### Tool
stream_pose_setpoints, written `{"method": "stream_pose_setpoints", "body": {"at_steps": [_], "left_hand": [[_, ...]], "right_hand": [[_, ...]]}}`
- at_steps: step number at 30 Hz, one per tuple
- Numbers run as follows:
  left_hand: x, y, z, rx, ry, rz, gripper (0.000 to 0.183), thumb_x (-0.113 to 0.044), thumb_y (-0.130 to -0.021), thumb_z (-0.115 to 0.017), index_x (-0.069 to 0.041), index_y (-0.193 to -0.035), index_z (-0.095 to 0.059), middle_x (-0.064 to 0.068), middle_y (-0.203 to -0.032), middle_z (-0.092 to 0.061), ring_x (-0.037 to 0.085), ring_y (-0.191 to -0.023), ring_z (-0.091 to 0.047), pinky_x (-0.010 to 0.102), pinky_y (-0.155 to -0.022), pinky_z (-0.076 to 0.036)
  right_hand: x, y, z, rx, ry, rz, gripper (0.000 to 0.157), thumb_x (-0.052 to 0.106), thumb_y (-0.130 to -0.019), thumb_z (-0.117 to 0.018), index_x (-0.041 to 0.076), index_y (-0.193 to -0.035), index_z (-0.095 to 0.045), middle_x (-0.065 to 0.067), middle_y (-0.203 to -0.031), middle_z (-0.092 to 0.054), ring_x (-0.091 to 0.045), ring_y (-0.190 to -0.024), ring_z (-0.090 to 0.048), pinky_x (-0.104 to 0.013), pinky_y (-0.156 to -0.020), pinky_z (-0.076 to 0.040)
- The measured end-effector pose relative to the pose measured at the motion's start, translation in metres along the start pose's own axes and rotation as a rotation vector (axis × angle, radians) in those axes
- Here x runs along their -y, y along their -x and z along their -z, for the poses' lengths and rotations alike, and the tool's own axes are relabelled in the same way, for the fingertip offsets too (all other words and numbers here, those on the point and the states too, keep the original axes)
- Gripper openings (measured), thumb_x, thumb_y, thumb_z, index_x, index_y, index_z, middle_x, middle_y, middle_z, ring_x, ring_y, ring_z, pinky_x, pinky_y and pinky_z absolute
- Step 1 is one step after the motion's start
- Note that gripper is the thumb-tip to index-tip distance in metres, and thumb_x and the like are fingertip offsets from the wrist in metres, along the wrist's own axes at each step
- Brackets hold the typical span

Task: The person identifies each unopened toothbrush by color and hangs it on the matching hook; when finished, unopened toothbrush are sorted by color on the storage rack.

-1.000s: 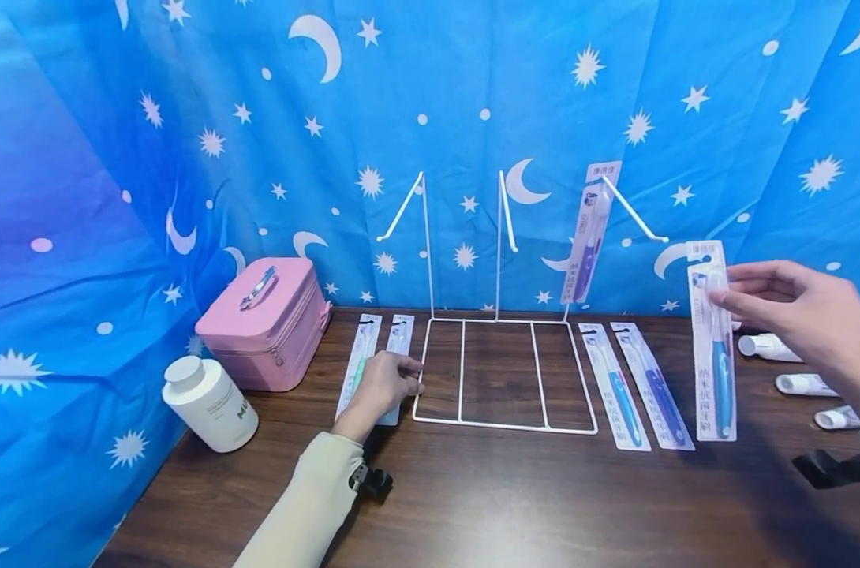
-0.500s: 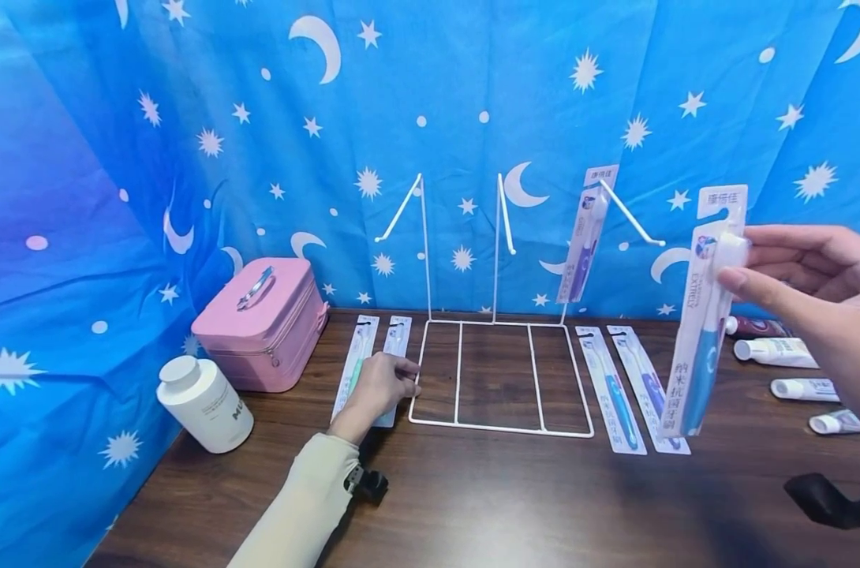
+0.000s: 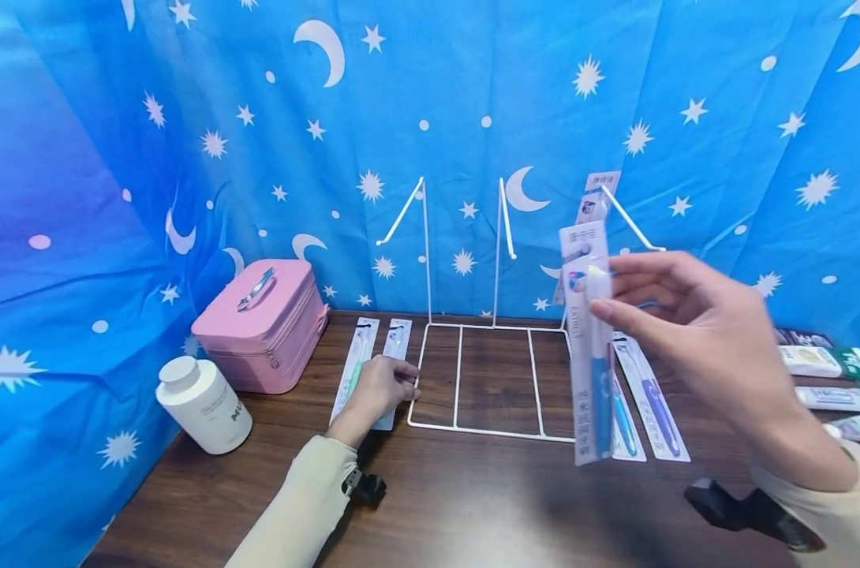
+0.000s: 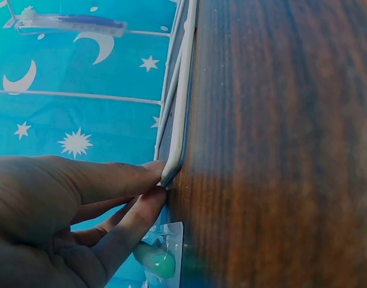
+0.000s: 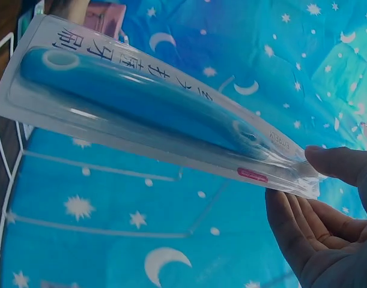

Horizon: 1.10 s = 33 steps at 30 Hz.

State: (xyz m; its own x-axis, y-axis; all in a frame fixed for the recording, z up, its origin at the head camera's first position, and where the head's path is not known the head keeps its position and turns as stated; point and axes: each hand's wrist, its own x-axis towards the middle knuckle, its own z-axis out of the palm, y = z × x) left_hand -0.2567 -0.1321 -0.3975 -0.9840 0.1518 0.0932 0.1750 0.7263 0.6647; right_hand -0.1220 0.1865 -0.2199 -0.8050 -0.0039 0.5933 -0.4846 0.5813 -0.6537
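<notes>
Brown table | right fingers pinch pack | inside: blue toothbrush

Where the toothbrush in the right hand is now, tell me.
In the head view, the packaged toothbrush is right of centre, pinched by the right hand, and partly hides the wire rack and the package hanging on it.

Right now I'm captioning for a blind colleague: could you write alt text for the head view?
A right hand holds up a packaged blue toothbrush; the left hand pinches the base of a white wire rack on a wooden table. More packaged toothbrushes lie beside the rack.
</notes>
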Motion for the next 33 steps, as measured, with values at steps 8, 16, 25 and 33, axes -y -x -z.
{"method": "stream_pose_setpoints", "body": {"at_steps": [8,16,25,33], "left_hand": [[-0.003,-0.001,-0.001,0.013,0.01,-0.012,0.026,-0.003,-0.075,-0.081,-0.005,-0.1,-0.075,-0.001,-0.077,-0.069,0.009,-0.067,-0.059,0.025,-0.06,-0.048],[-0.003,0.0,0.0,0.021,0.016,0.023,0.028,-0.003,-0.075,-0.081,-0.005,-0.101,-0.075,-0.001,-0.078,-0.069,0.009,-0.067,-0.061,0.026,-0.061,-0.049],[-0.003,0.0,-0.001,0.016,0.029,0.018,0.027,-0.002,-0.074,-0.081,-0.005,-0.1,-0.075,0.0,-0.077,-0.07,0.009,-0.066,-0.062,0.026,-0.06,-0.049],[-0.003,0.001,0.0,0.024,0.031,0.032,0.028,-0.002,-0.074,-0.08,-0.006,-0.101,-0.075,0.0,-0.076,-0.069,0.009,-0.066,-0.061,0.026,-0.06,-0.048]], "right_hand": [[0.004,-0.005,-0.025,0.071,-0.057,-0.025,0.042,0.026,-0.083,-0.077,0.02,-0.122,-0.063,0.002,-0.102,-0.068,-0.012,-0.089,-0.067,-0.019,-0.07,-0.052],[0.003,-0.013,-0.041,0.07,-0.101,0.061,0.04,0.021,-0.083,-0.078,0.015,-0.12,-0.063,0.003,-0.098,-0.068,-0.011,-0.086,-0.067,-0.019,-0.073,-0.052],[-0.002,-0.018,-0.049,0.071,-0.131,0.083,0.04,0.02,-0.083,-0.077,0.013,-0.12,-0.063,0.004,-0.096,-0.067,-0.012,-0.084,-0.066,-0.02,-0.071,-0.052],[-0.01,-0.025,-0.06,0.077,-0.097,0.073,0.04,0.026,-0.084,-0.077,0.013,-0.119,-0.063,0.004,-0.096,-0.067,-0.009,-0.085,-0.065,-0.022,-0.07,-0.052]]}}
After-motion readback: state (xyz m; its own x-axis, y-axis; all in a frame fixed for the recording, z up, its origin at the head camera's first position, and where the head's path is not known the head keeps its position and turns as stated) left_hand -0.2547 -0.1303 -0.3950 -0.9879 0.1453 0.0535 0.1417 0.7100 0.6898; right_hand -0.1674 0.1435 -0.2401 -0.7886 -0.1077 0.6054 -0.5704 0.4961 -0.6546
